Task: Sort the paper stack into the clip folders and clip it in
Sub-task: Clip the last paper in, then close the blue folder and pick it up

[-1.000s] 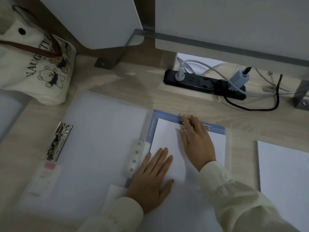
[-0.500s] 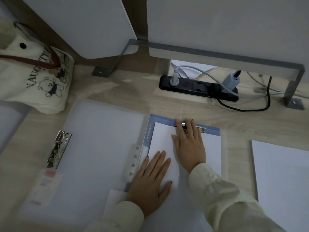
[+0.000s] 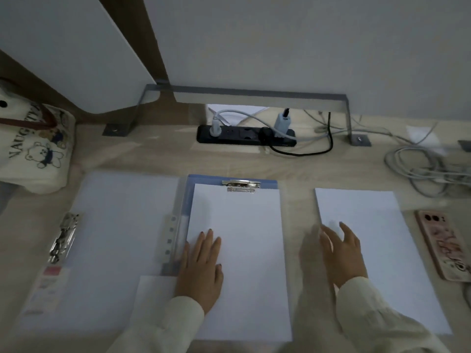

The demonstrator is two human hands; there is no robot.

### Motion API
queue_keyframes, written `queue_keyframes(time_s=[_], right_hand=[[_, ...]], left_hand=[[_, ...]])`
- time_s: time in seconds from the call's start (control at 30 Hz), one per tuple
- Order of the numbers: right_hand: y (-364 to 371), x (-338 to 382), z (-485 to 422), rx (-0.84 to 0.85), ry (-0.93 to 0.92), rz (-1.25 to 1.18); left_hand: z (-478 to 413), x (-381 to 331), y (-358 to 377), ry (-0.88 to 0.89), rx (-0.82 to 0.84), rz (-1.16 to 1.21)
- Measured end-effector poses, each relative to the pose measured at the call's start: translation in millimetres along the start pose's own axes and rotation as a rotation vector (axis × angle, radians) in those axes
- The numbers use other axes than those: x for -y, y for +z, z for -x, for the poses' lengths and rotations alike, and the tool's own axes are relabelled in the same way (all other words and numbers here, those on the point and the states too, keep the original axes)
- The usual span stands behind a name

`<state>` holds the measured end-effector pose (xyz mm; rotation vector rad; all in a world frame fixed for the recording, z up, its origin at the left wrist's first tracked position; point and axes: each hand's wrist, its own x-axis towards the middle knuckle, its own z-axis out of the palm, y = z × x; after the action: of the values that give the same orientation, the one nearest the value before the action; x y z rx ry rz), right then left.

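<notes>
White sheets (image 3: 239,250) clipped in blue plastic folder (image 3: 190,189); your left hand (image 3: 201,266) flat on them, your right hand (image 3: 341,253) spread at loose white paper stack (image 3: 369,238), right, not yet filed.

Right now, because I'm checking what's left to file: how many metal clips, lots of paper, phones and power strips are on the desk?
Metal clips: 2, top clip and side clip.
Paper lots: 3, clipped stack, loose stack, low sheet.
Phones: 1, phone.
Power strips: 1, power strip.
Total: 7.
</notes>
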<state>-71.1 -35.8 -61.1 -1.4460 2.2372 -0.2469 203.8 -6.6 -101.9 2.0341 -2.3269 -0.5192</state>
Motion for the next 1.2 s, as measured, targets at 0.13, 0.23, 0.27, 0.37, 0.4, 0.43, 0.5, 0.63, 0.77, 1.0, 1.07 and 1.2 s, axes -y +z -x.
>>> queue_keyframes(time_s=[0.13, 0.23, 0.27, 0.37, 0.4, 0.43, 0.5, 0.63, 0.77, 1.0, 1.07, 1.2], right_hand=[[-27.0, -47.7, 9.1, -0.009, 0.16, -0.066], [-43.6, -80.3, 7.8, 0.003, 0.236, -0.099], [-48.6, -91.3, 5.1, 0.0, 0.257, -0.107], [-60.5, -127.4, -8.0, -0.014, 0.29, -0.113], [-63.6, -138.9, -12.9, -0.013, 0.297, -0.103], [-66.3, -149.5, -18.5, -0.013, 0.303, -0.096], [-69.7, -168.7, -30.7, -0.013, 0.305, -0.064], [-78.7, -184.2, -52.5, 0.025, 0.373, -0.084], [-78.4, -181.5, -67.8, 0.05, 0.409, -0.228], [-86.0, -179.8, -66.0, 0.17, 0.352, -0.371], [-86.5, -178.8, -60.5, 0.165, 0.317, -0.507], [-88.9, -174.0, -45.7, 0.085, 0.27, -0.786]], left_hand=[[1.7, -46.1, -5.1, 0.042, 0.065, 0.029], [-5.1, -94.1, 3.8, 0.131, -0.02, -0.031], [-7.7, -112.1, 8.8, 0.134, 0.003, -0.041], [-14.5, -162.2, 26.3, 0.207, 0.072, -0.01], [-16.4, -178.5, 28.6, 0.233, 0.113, 0.004], [-19.0, -193.3, 29.9, 0.251, 0.174, 0.013], [-22.0, -217.5, 38.6, 0.254, 0.25, -0.011], [-24.5, -230.4, 64.3, 0.222, 0.223, -0.038], [-26.6, -230.3, 65.2, 0.241, 0.145, -0.049], [-28.3, -222.7, 71.8, 0.232, 0.198, -0.114], [-30.3, -220.8, 74.7, 0.236, 0.197, -0.081], [-29.6, -228.3, 60.3, 0.154, 0.209, 0.174]])
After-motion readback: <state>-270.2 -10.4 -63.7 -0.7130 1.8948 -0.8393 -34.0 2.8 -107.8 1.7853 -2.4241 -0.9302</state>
